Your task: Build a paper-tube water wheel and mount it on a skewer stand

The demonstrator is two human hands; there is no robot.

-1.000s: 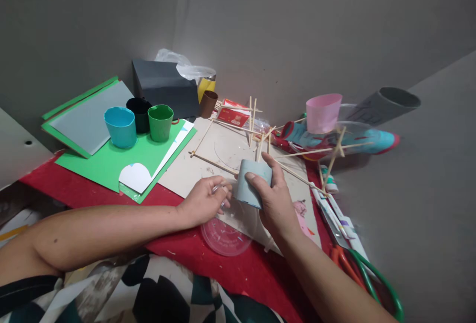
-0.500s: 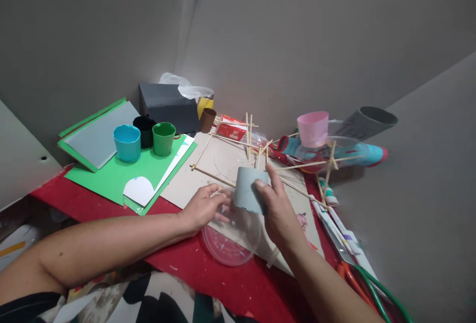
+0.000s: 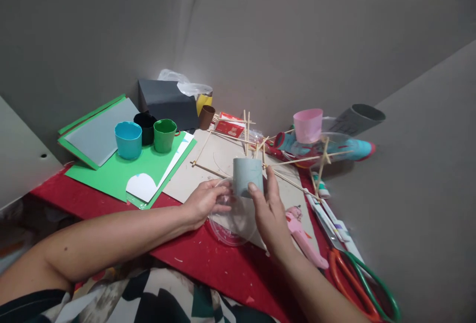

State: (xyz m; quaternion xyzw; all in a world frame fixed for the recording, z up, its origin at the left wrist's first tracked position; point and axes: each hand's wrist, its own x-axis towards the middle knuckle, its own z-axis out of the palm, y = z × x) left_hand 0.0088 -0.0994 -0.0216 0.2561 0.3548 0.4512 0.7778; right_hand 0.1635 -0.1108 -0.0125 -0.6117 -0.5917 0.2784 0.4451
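Observation:
My right hand (image 3: 273, 219) is closed around a pale grey-blue paper cylinder (image 3: 245, 176), with the thumb on its near side. Its upper rim shows, but its base cannot be made out. To its left, my left hand (image 3: 208, 204) has its fingers curled on the edge of a clear round plastic container (image 3: 232, 236). The container is tilted over the front edge of the cardboard sheet (image 3: 184, 181), directly below the cylinder. Behind the cylinder a frame of thin wooden sticks (image 3: 213, 173) lies on the cardboard.
Blue (image 3: 128, 142), black (image 3: 146, 127) and green (image 3: 164, 137) cups stand on green sheets at left. A pink cup (image 3: 308, 125) and a grey tube (image 3: 357, 119) are at back right. A pink glue gun (image 3: 305, 241) and scissors (image 3: 353, 283) lie near my right arm.
The cylinder stands more upright and sits slightly higher in view. The clear container has shifted up in the picture. The pink glue gun now shows more fully beside my right arm.

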